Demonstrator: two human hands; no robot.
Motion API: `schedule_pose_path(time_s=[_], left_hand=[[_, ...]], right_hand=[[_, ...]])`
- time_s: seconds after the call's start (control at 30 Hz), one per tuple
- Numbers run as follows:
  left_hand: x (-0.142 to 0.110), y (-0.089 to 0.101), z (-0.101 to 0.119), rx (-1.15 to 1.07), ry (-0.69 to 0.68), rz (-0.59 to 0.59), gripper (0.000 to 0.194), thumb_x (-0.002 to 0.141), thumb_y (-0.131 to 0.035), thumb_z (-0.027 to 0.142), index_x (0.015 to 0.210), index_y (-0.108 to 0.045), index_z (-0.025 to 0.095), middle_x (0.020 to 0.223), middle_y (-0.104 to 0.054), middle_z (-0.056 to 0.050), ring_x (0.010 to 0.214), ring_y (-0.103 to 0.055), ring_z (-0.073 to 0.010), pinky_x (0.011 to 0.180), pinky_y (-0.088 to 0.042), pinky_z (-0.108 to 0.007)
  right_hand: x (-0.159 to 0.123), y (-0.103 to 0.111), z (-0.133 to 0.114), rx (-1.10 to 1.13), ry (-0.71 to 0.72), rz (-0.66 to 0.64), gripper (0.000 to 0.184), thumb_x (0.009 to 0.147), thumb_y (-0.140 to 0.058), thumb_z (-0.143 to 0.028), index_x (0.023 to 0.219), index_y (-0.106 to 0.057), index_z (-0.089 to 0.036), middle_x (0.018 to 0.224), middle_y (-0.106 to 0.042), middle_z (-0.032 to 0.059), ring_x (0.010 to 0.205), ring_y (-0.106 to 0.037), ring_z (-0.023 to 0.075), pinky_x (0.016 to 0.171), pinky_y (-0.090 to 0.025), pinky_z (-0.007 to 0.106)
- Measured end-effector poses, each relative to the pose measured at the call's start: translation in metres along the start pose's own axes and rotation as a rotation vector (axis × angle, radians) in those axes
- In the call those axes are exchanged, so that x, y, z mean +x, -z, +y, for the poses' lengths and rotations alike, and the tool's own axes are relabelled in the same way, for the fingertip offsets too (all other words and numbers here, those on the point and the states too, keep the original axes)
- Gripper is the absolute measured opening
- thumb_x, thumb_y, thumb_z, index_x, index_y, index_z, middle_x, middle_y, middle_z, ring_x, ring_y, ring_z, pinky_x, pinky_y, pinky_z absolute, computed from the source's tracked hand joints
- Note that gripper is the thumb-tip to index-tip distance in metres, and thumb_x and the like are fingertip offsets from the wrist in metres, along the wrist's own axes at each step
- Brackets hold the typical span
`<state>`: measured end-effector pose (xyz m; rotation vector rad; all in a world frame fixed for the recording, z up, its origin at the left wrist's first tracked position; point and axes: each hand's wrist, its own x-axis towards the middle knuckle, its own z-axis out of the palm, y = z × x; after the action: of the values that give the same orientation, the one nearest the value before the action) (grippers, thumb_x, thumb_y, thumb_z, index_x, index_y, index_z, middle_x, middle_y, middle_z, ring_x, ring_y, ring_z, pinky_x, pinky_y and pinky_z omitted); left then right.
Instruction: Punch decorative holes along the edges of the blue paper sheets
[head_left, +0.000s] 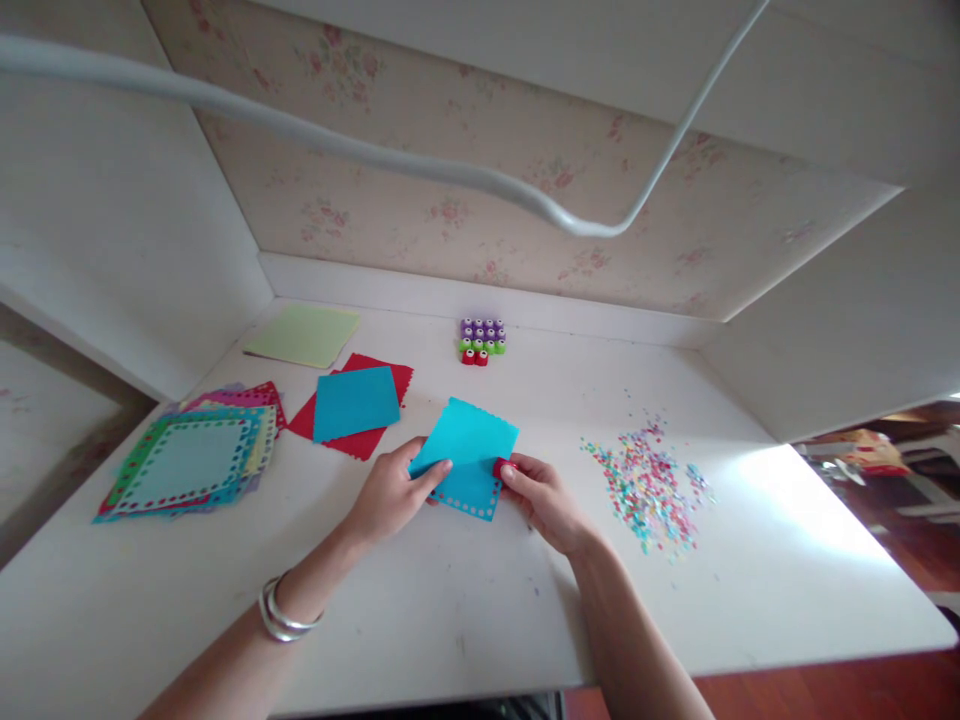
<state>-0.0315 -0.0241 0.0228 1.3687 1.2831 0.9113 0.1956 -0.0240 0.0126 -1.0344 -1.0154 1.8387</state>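
Observation:
A blue sheet of paper is held up over the table between both hands. Punched holes run along its near edge and start up its right side, and its far edge looks scalloped. My left hand pinches the left edge, thumb on top. In my right hand is a small red craft punch, set on the sheet's right edge with the thumb pressed on it. The fingers below the punch are partly hidden.
Several purple, green and red punches stand in rows at the back. Paper bits lie scattered right. At left are a stack of hole-bordered sheets, red sheets under a blue sheet, and pale green sheets. A white cable hangs overhead.

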Motion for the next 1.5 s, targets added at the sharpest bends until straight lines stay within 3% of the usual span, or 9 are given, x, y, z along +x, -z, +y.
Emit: schedule_pose_path(time_s=[0.13,0.33,0.6,0.8,0.97,1.5], left_hand=[[0.001,0.000,-0.003,0.028,-0.010,0.007,0.042,0.082,-0.063,0.054,0.107,-0.066,0.021,0.092,-0.076,-0.005,0.072,-0.072,-0.0231,0.059,-0.059,-0.029],[0.002,0.001,-0.003,0.029,-0.030,0.008,0.042,0.083,-0.063,0.054,0.109,-0.067,0.021,0.095,-0.076,-0.006,0.075,-0.072,-0.0235,0.058,-0.059,-0.028],[0.001,-0.001,-0.003,-0.047,-0.011,-0.022,0.042,0.083,-0.062,0.052,0.111,-0.065,0.021,0.093,-0.075,-0.005,0.071,-0.071,-0.0220,0.056,-0.059,-0.029],[0.000,0.000,-0.002,-0.041,-0.003,-0.037,0.042,0.085,-0.062,0.052,0.111,-0.064,0.020,0.093,-0.074,-0.005,0.069,-0.070,-0.0204,0.057,-0.059,-0.028],[0.001,0.000,-0.004,-0.036,-0.020,-0.038,0.042,0.086,-0.061,0.052,0.110,-0.064,0.019,0.092,-0.074,-0.005,0.069,-0.070,-0.0203,0.056,-0.059,-0.028],[-0.001,0.000,0.002,-0.038,-0.001,-0.064,0.042,0.086,-0.060,0.053,0.112,-0.063,0.020,0.095,-0.074,-0.006,0.076,-0.071,-0.0218,0.059,-0.060,-0.028]], right_hand=[[0.001,0.004,0.001,0.024,-0.029,0.055,0.034,0.077,-0.076,-0.050,0.085,-0.072,-0.018,0.080,-0.069,0.0037,0.074,-0.063,0.0175,0.071,-0.051,0.031],[0.002,0.005,0.005,-0.022,0.015,0.123,0.031,0.079,-0.075,-0.048,0.072,-0.066,-0.019,0.064,-0.054,-0.0019,0.058,-0.046,0.0108,0.053,-0.038,0.023],[0.002,0.000,0.005,0.048,-0.028,0.172,0.028,0.074,-0.080,-0.044,0.074,-0.067,-0.019,0.067,-0.054,-0.0020,0.059,-0.043,0.0104,0.055,-0.037,0.024],[0.001,-0.005,0.003,0.023,-0.004,0.180,0.034,0.078,-0.077,-0.043,0.067,-0.058,-0.018,0.056,-0.041,-0.0053,0.051,-0.031,0.0076,0.046,-0.020,0.023],[0.000,-0.005,0.005,-0.040,-0.009,0.196,0.036,0.080,-0.074,-0.045,0.068,-0.055,-0.017,0.055,-0.039,-0.0061,0.050,-0.027,0.0067,0.046,-0.013,0.025],[0.003,-0.004,0.015,-0.103,0.096,0.248,0.039,0.081,-0.074,-0.040,0.063,-0.047,-0.019,0.054,-0.035,-0.0069,0.051,-0.026,0.0077,0.048,-0.013,0.027]])
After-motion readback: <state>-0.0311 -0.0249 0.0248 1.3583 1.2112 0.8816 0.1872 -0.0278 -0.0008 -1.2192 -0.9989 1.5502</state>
